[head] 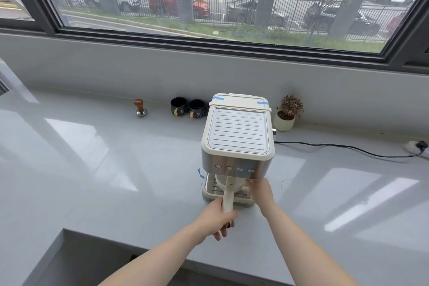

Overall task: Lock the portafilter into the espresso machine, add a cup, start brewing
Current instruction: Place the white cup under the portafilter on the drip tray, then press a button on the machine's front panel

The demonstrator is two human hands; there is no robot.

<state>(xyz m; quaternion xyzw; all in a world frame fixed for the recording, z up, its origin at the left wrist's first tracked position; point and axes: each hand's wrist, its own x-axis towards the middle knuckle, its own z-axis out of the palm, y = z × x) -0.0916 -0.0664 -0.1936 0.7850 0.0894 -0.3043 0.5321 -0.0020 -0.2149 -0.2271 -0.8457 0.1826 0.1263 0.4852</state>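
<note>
A cream and steel espresso machine (236, 132) stands on the grey counter (116, 169). The portafilter (228, 193) sits under its front panel, its cream handle pointing toward me. My left hand (219, 217) is wrapped around the end of that handle. My right hand (258, 189) rests against the machine's lower right front, just beside the drip tray (210, 189); whether it grips anything is hidden. Two dark cups (188, 107) with gold handles stand to the left behind the machine, by the wall.
A wooden-topped tamper (140, 107) stands further left along the wall. A small potted plant (287, 112) sits right of the machine. A black power cord (348, 147) runs right to a socket strip (416, 146). The counter's front edge has a step cut at lower left.
</note>
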